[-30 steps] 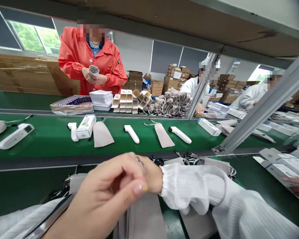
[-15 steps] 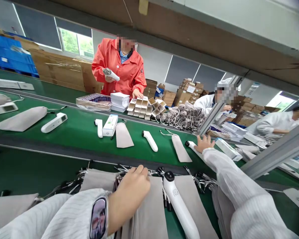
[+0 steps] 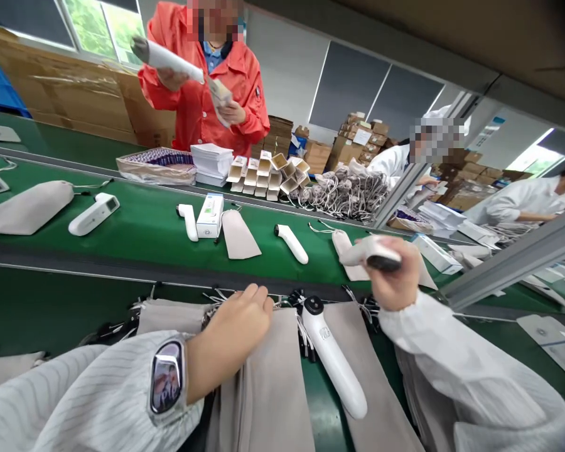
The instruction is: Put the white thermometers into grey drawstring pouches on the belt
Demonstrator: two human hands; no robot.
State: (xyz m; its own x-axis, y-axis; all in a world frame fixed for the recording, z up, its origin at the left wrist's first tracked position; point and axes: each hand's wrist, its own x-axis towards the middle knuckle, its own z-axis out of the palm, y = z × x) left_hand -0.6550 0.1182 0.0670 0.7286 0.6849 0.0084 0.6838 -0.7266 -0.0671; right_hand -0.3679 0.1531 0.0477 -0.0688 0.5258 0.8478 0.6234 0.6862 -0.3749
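My right hand (image 3: 398, 276) is closed around a white infrared thermometer (image 3: 358, 251) with a dark end, slightly blurred, above the near side of the green belt. My left hand (image 3: 245, 317) has its fingers curled together over the corded top of a grey drawstring pouch (image 3: 277, 376) in a stack; the fingertips are hidden. Between the hands, another white thermometer (image 3: 334, 364) with a black head lies across pouches. On the belt behind lie a loose thermometer (image 3: 292, 243), a grey pouch (image 3: 239, 235) and a small white box (image 3: 210, 216).
A green conveyor belt (image 3: 136, 251) crosses in front of me. A slanted metal post (image 3: 409, 182) stands at right, under an overhead shelf (image 3: 381, 37). Across the belt, a person in red (image 3: 207, 94) holds a thermometer and a paper-like item, near open boxes (image 3: 263, 172) and bundled pouches (image 3: 343, 191).
My right hand, spread over a thermometer on the belt before, has lifted it and drawn it nearer. My left hand stays at the pouches. The person opposite has raised both hands.
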